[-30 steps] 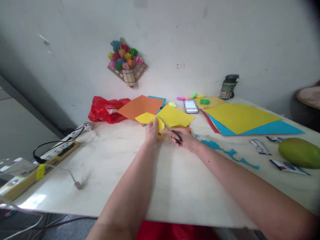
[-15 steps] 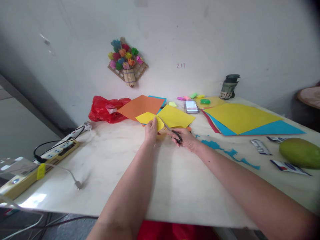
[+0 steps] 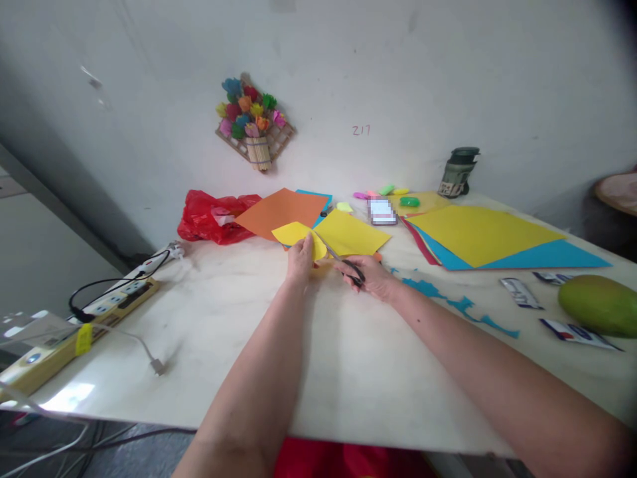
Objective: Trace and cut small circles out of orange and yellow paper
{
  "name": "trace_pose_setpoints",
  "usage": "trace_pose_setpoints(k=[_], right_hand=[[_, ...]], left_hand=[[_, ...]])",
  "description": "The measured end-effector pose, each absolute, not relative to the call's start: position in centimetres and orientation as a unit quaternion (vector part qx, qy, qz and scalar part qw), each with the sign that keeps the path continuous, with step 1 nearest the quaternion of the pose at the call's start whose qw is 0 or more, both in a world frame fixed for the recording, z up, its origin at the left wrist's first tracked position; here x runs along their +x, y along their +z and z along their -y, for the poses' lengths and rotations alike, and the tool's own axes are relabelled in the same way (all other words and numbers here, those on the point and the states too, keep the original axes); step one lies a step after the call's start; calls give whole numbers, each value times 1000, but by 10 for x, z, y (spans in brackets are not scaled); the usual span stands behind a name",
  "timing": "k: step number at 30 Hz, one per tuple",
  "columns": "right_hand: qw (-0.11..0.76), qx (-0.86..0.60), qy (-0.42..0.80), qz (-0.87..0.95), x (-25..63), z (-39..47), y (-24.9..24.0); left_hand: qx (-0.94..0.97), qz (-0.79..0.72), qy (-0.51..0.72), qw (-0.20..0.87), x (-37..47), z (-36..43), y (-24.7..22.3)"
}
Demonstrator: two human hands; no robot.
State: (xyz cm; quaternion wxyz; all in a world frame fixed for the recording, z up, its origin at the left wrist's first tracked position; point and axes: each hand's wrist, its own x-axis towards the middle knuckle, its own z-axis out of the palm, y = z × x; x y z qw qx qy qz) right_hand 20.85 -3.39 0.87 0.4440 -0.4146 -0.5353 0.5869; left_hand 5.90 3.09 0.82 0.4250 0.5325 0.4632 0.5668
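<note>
My left hand (image 3: 301, 255) pinches a sheet of yellow paper (image 3: 351, 232) near the middle of the table, thumb on top. A cut runs into the sheet, and its left part spreads out beyond my fingers. My right hand (image 3: 371, 275) is closed around the dark handles of a pair of scissors (image 3: 354, 271). The scissor blades point up and left into the yellow paper, close to my left fingertips. Behind the left part lies an orange sheet (image 3: 283, 211) with blue paper under its edge. Blue paper scraps (image 3: 423, 287) lie just right of my right hand.
To the right are stacked yellow and blue sheets (image 3: 488, 232), a green mango (image 3: 604, 305) and small wrappers (image 3: 520, 292). A phone (image 3: 382, 211), highlighters (image 3: 387, 190) and a bottle (image 3: 458, 174) stand or lie at the back. A red plastic bag (image 3: 213, 216) and a power strip (image 3: 107, 302) are left.
Both hands keep almost the same place, with the scissors still in the yellow paper. The whole view has shifted very slightly.
</note>
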Motion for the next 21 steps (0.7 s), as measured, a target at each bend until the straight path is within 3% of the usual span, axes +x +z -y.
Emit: trace_pose_setpoints(k=[21], right_hand=[[437, -424, 582, 539, 209, 39, 14]], left_hand=[[557, -436, 547, 447, 58, -33, 7]])
